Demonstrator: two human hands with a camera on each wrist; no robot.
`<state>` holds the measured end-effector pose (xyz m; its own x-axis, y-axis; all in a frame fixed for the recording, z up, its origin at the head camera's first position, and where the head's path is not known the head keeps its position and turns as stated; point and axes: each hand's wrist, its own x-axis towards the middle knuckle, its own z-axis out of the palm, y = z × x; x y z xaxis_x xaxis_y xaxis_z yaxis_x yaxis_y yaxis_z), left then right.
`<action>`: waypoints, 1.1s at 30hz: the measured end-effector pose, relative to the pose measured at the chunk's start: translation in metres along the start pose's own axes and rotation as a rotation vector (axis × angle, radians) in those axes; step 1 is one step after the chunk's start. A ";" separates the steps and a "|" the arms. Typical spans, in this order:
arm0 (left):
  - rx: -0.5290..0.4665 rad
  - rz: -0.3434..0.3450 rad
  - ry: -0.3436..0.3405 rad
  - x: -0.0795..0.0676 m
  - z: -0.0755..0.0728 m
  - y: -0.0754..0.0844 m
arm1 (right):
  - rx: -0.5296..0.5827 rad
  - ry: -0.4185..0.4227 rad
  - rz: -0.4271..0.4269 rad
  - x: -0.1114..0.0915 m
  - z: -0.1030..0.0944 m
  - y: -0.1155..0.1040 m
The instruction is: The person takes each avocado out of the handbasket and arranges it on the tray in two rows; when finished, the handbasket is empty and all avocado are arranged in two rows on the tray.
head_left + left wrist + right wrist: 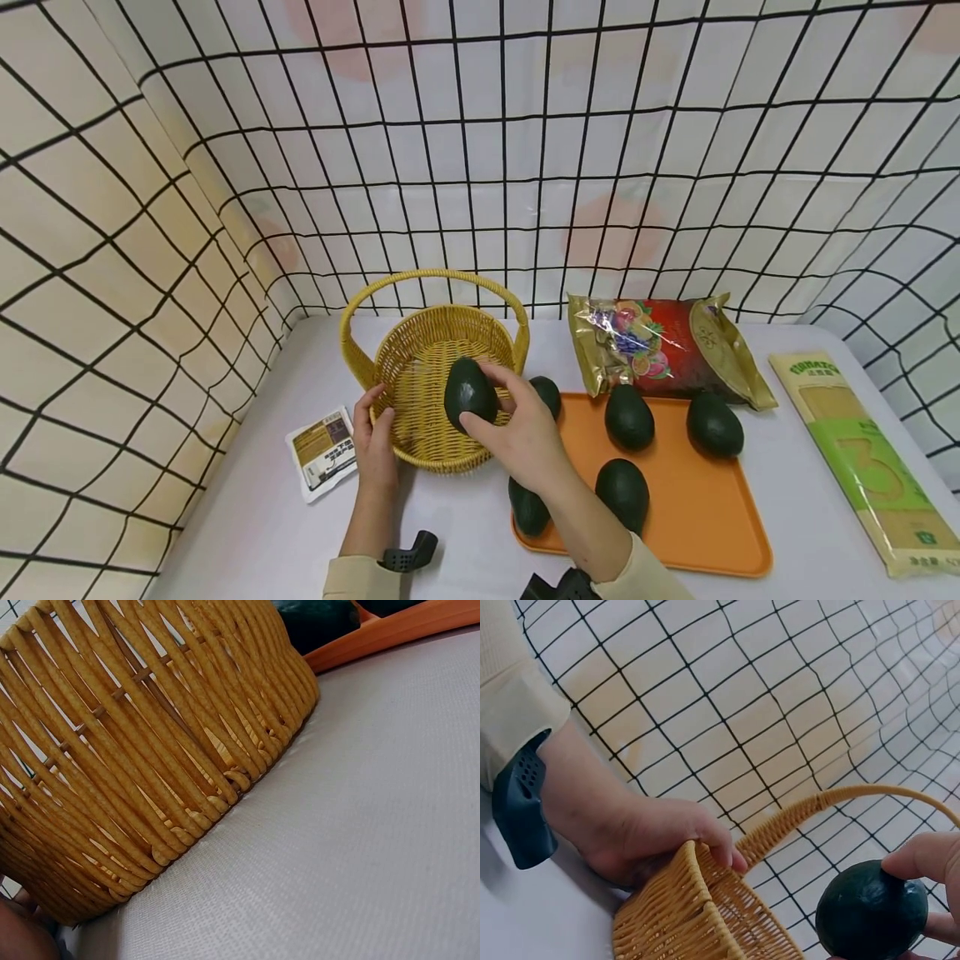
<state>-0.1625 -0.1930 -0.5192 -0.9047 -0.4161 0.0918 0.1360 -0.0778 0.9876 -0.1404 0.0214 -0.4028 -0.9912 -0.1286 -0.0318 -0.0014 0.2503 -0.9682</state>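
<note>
A yellow wicker basket [423, 462] with a tall arched handle stands on the table, its visible inside bare. My left hand [375, 442] grips its near-left rim, thumb inside and fingers outside; the right wrist view shows this hand [660, 836] over the rim too. Above the basket's right side, my right hand [525, 429] pinches a dark green avocado [469, 393] between thumb and fingers. That avocado [870, 911] also appears in the right wrist view. Several more avocados [628, 417] lie on an orange tray [697, 517] to the right, partly hidden by my right forearm.
Behind the tray lies a red and gold food bag [667, 346]. A long green and yellow noodle packet [862, 458] is at the far right. Left of the basket sits a small white sachet [324, 452]. Black wire mesh [502, 179] encloses the back and sides.
</note>
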 end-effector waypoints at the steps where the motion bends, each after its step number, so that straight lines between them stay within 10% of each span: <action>1: -0.002 0.001 0.001 0.000 0.000 0.000 | 0.004 0.000 0.007 -0.002 -0.002 0.001; 16: -0.011 0.008 -0.014 0.001 -0.001 -0.002 | -0.052 0.005 0.186 -0.027 -0.045 0.011; 33: -0.020 0.017 -0.008 0.000 -0.001 -0.001 | -0.096 0.072 0.190 -0.053 -0.091 0.029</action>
<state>-0.1624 -0.1934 -0.5206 -0.9053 -0.4103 0.1100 0.1595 -0.0883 0.9832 -0.0995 0.1225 -0.4063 -0.9817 -0.0028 -0.1902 0.1769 0.3541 -0.9183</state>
